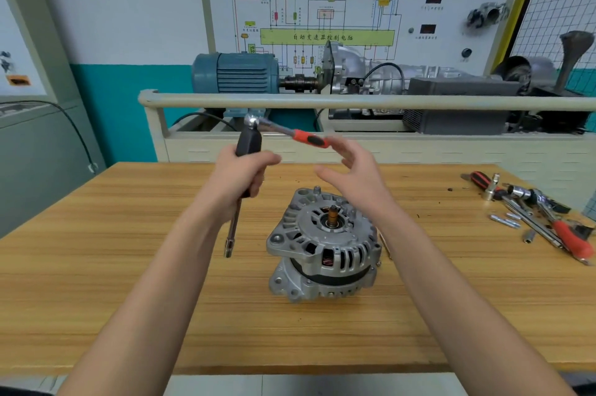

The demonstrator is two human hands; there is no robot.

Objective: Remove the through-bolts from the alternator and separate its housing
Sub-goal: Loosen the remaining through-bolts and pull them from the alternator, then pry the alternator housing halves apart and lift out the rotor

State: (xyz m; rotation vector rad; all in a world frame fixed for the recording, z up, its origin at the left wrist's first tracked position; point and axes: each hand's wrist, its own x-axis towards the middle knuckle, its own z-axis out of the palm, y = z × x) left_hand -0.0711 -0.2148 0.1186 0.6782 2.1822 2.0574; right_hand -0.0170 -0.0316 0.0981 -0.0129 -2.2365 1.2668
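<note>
A silver alternator (322,247) stands shaft-up in the middle of the wooden table (129,282). Above and left of it, my left hand (240,174) grips the black handle of a long socket driver (233,227) whose shaft hangs down past the alternator's left side. A ratchet with an orange grip (308,136) sits on the driver's top end and points right. My right hand (351,169) hovers open just below and right of that orange grip, and whether it touches the grip I cannot tell. Several loose bolts (506,220) lie at the right.
A pile of ratchets, sockets and an orange-handled wrench (548,218) lies at the table's right edge. A thin pin (385,245) lies just right of the alternator. Behind the table stands a training bench with a grey rail (354,102), a blue motor (237,73) and a gearbox.
</note>
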